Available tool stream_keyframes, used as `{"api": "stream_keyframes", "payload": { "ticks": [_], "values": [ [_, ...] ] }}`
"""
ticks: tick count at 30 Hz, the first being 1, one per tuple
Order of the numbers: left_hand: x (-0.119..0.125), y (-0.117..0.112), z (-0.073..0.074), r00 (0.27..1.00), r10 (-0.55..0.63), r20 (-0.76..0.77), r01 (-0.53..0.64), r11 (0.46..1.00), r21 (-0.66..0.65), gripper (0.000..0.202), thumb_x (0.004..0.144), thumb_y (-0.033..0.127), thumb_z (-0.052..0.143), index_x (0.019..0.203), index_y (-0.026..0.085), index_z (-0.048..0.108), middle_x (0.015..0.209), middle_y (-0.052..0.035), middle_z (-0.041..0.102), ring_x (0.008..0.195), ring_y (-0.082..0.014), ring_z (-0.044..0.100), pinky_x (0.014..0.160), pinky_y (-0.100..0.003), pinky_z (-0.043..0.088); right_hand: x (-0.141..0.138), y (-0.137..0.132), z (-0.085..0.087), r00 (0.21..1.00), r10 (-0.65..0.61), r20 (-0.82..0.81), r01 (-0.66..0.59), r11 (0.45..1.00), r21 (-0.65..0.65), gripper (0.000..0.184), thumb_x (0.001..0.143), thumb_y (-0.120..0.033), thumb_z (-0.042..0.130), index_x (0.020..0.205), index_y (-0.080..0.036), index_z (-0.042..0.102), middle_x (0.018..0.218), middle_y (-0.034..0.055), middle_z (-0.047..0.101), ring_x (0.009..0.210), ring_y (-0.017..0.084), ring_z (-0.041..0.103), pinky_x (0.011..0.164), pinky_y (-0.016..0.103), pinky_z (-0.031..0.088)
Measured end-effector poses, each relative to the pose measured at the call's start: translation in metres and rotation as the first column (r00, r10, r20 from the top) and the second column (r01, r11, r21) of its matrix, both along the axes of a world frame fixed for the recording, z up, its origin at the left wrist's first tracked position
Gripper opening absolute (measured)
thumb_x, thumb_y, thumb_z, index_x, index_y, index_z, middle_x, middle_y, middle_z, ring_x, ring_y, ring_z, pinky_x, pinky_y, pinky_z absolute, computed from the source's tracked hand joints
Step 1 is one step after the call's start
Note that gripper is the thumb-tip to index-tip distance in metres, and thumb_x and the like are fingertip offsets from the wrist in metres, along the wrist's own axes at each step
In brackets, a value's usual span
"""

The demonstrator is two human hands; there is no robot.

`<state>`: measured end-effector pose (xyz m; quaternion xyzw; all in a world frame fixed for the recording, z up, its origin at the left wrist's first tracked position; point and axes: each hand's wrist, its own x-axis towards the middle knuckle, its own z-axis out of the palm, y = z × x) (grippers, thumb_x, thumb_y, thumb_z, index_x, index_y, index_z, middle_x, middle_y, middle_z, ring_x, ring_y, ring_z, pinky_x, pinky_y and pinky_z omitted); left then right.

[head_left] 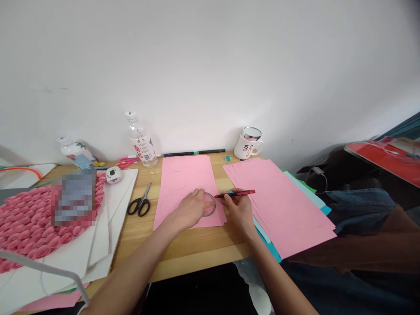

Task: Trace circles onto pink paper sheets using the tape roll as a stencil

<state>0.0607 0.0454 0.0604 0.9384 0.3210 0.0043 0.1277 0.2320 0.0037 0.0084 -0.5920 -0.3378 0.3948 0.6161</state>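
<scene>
A pink sheet of paper (pixel 188 168) with faint curved pencil-like lines lies in front of me on the wooden table. My left hand (pixel 193 208) presses a thin round ring (pixel 214 211) flat against its lower right part, fingers closed over the ring's left side. Whether the ring is hollow or a clear disc, I cannot make out. In my right hand (pixel 239 210) is a red and black pen (pixel 241 194), gripped between the fingers. The pen's left end reaches the ring's right edge. Black-handled scissors (pixel 140 203) rest left of the sheet.
More pink paper (pixel 288 205) lies over blue and green sheets at right. A white mug (pixel 246 145), a black pen (pixel 193 153) and a water bottle (pixel 143 144) line the wall. At left, pink petal-like pieces (pixel 26 214) cover a white board. A person's denim-clad leg (pixel 361 210) is at right.
</scene>
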Motion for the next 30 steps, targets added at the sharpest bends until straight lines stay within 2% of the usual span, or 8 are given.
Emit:
{"api": "stream_keyframes", "payload": {
  "ticks": [5,9,13,16,19,23,27,30],
  "values": [
    [0.001,0.000,0.002,0.999,0.007,-0.033,-0.007,1.000,-0.011,0.028,0.093,0.027,0.048,0.116,0.028,0.063,0.107,-0.0082,0.050,0.101,-0.0231,0.048,0.084,-0.031,0.040,-0.001,-0.020,-0.003,0.999,-0.030,0.042,0.031,0.999,-0.009,0.041,0.070,-0.044,0.071,0.095,-0.021,0.047,0.092,0.0117,0.070,0.084,0.027,0.071,0.081,0.045,0.057],
    [0.001,0.000,0.001,1.000,-0.001,-0.025,0.001,1.000,0.006,0.030,0.091,0.022,0.048,0.117,0.029,0.063,0.104,-0.0070,0.051,0.100,-0.0228,0.047,0.084,-0.031,0.040,-0.002,-0.033,0.000,0.995,-0.038,0.089,0.041,0.999,-0.036,0.037,0.071,-0.044,0.070,0.093,-0.021,0.051,0.088,0.0108,0.071,0.080,0.027,0.071,0.078,0.043,0.057],
    [0.001,0.001,0.002,1.000,0.003,-0.025,-0.003,1.000,-0.021,0.030,0.091,0.024,0.049,0.118,0.029,0.062,0.105,-0.0073,0.051,0.101,-0.0235,0.046,0.086,-0.032,0.040,-0.012,-0.048,0.005,0.986,0.028,0.163,-0.021,0.999,-0.044,0.027,0.076,-0.043,0.066,0.087,-0.020,0.058,0.086,0.0103,0.071,0.081,0.026,0.070,0.076,0.040,0.057],
    [0.002,0.002,0.004,0.999,0.010,-0.031,-0.012,0.997,-0.071,0.028,0.090,0.023,0.051,0.115,0.028,0.063,0.106,-0.0071,0.050,0.104,-0.0243,0.045,0.088,-0.033,0.039,-0.025,-0.058,0.007,0.981,0.089,0.174,-0.091,0.996,0.002,0.026,0.078,-0.042,0.066,0.084,-0.018,0.062,0.086,0.0097,0.070,0.081,0.025,0.070,0.075,0.038,0.058],
    [0.002,0.003,0.005,0.999,0.013,-0.043,-0.018,0.993,-0.116,0.026,0.089,0.024,0.054,0.113,0.028,0.063,0.107,-0.0069,0.050,0.105,-0.0244,0.044,0.088,-0.033,0.039,-0.032,-0.064,0.005,0.985,0.045,0.169,-0.064,0.992,0.107,0.027,0.078,-0.043,0.067,0.084,-0.017,0.063,0.084,0.0081,0.069,0.078,0.023,0.069,0.071,0.035,0.058],
    [0.003,0.005,0.007,0.998,0.017,-0.066,-0.026,0.992,-0.127,0.027,0.089,0.026,0.053,0.115,0.028,0.061,0.109,-0.0072,0.048,0.105,-0.0243,0.044,0.089,-0.034,0.038,-0.020,-0.065,0.001,0.969,-0.068,0.240,0.038,0.991,0.125,0.027,0.079,-0.043,0.067,0.084,-0.016,0.063,0.081,0.0068,0.067,0.072,0.020,0.068,0.066,0.032,0.057],
    [0.005,0.006,0.010,0.995,0.015,-0.103,-0.029,0.990,-0.136,0.029,0.090,0.024,0.052,0.117,0.028,0.059,0.108,-0.0066,0.047,0.105,-0.0230,0.044,0.089,-0.032,0.037,-0.007,-0.065,-0.004,0.940,-0.057,0.337,0.026,0.995,0.098,0.024,0.084,-0.040,0.062,0.091,-0.017,0.065,0.084,0.0064,0.070,0.072,0.019,0.069,0.069,0.032,0.057],
    [0.006,0.006,0.012,0.993,0.014,-0.119,-0.030,0.991,-0.134,0.030,0.089,0.024,0.052,0.118,0.028,0.059,0.108,-0.0065,0.046,0.105,-0.0229,0.043,0.090,-0.032,0.036,-0.008,-0.066,-0.006,0.907,-0.043,0.419,-0.006,0.993,0.115,0.019,0.086,-0.037,0.061,0.091,-0.019,0.066,0.082,0.0045,0.071,0.073,0.019,0.070,0.070,0.031,0.057]
  ]
}}
